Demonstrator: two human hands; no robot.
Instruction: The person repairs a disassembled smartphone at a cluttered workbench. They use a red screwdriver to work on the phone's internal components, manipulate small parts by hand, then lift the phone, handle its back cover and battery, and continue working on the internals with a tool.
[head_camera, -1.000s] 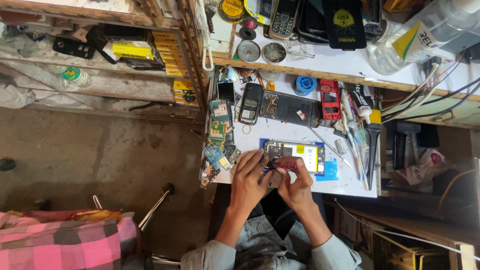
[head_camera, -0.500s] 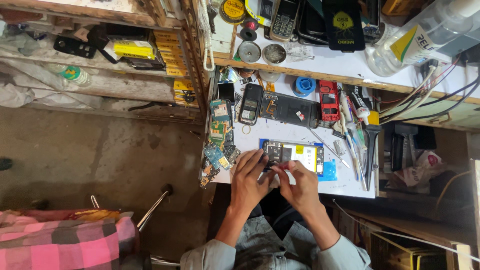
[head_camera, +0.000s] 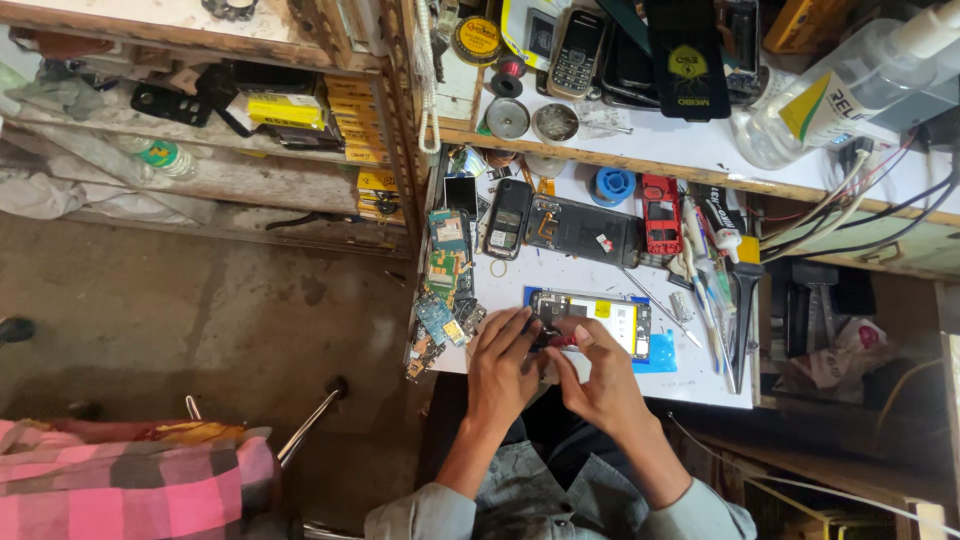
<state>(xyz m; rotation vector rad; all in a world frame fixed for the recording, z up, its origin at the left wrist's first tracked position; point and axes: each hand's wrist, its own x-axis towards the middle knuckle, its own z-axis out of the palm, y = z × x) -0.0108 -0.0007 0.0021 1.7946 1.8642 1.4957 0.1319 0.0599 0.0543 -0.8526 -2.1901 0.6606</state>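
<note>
An opened smartphone (head_camera: 600, 318) with its back off lies on a blue mat on the white workbench (head_camera: 700, 375). My left hand (head_camera: 505, 362) rests at the phone's left end, fingers pinched on a small dark part there. My right hand (head_camera: 598, 378) is beside it, fingers curled around a thin red-handled tool (head_camera: 563, 341) whose tip touches the phone's inside. Both hands hide the phone's lower left corner.
Loose circuit boards (head_camera: 445, 270) lie at the bench's left edge. Behind the phone are a black open handset (head_camera: 585, 228), a small black phone (head_camera: 508, 218) and a red handset (head_camera: 661, 213). Tweezers and tools (head_camera: 715, 300) sit right. A clear bottle (head_camera: 830, 95) and cables stand on the upper shelf.
Both hands have shifted slightly along the phone's left end, and the fingers have regripped the small tool. The view has moved a little.
</note>
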